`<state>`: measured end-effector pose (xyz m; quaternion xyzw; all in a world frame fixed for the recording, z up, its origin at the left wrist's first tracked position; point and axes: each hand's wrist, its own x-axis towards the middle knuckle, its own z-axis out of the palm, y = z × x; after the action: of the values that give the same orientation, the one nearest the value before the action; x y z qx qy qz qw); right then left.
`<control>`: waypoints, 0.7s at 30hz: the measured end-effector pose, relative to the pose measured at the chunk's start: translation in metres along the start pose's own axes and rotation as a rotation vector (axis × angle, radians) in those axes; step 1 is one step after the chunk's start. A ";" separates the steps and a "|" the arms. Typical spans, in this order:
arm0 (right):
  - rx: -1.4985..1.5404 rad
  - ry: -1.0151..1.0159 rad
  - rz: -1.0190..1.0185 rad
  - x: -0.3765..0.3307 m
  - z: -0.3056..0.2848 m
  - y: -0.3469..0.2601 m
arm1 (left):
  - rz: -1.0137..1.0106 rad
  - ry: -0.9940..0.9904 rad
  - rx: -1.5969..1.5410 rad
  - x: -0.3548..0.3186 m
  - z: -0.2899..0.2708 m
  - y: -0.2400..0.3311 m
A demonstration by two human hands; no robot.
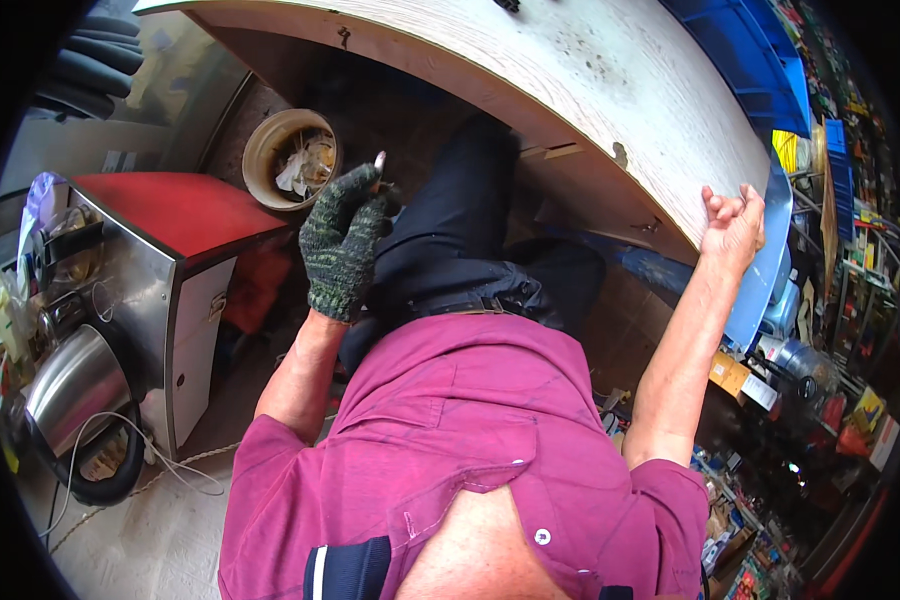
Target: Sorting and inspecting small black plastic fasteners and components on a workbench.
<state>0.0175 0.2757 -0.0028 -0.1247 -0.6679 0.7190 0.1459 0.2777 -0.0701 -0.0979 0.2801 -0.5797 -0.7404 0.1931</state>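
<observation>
My left hand (pixel 345 240) wears a dark green knitted fingerless glove and is raised over my lap, its fingers closed around a small thin object (pixel 379 160) with a pale tip. My right hand (pixel 733 222) is bare and rests with curled fingers on the right edge of the pale wooden tabletop (pixel 570 70). I sit in a magenta shirt (pixel 450 430) and dark trousers (pixel 460 240), legs under the table.
A round bin (pixel 292 157) with crumpled paper stands on the floor by the table. To the left are a red-topped metal cabinet (pixel 175 215), a steel kettle (pixel 75 385) and a white cable (pixel 160 460). Blue plastic trays (pixel 760 60) and cluttered shelves (pixel 840 250) fill the right side.
</observation>
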 end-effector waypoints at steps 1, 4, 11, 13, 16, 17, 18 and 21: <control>0.044 -0.024 0.051 -0.004 0.002 -0.001 | -0.027 -0.035 -0.070 -0.001 0.008 0.008; 0.082 -0.150 0.107 -0.022 0.012 -0.002 | 0.036 -0.123 -0.155 -0.002 0.038 0.030; 0.108 -0.909 0.160 -0.095 0.056 0.006 | 0.235 -0.331 -0.039 0.004 0.082 0.049; 0.064 -0.976 0.284 -0.119 0.070 0.010 | 0.221 -0.364 -0.009 0.004 0.090 0.052; 0.028 -1.016 0.433 -0.147 0.082 0.018 | 0.217 -0.366 0.102 0.002 0.100 0.052; 0.060 -0.986 0.488 -0.153 0.082 0.020 | 0.246 -0.338 0.130 0.001 0.103 0.046; 0.028 -0.983 0.464 -0.158 0.084 0.021 | 0.278 -0.308 0.156 0.000 0.102 0.043; 0.049 -0.967 0.469 -0.164 0.082 0.035 | 0.229 -0.362 0.186 0.001 0.096 0.040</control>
<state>0.1371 0.1358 -0.0338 0.0782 -0.5962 0.7231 -0.3400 0.2140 -0.0090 -0.0433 0.0918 -0.6985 -0.6953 0.1421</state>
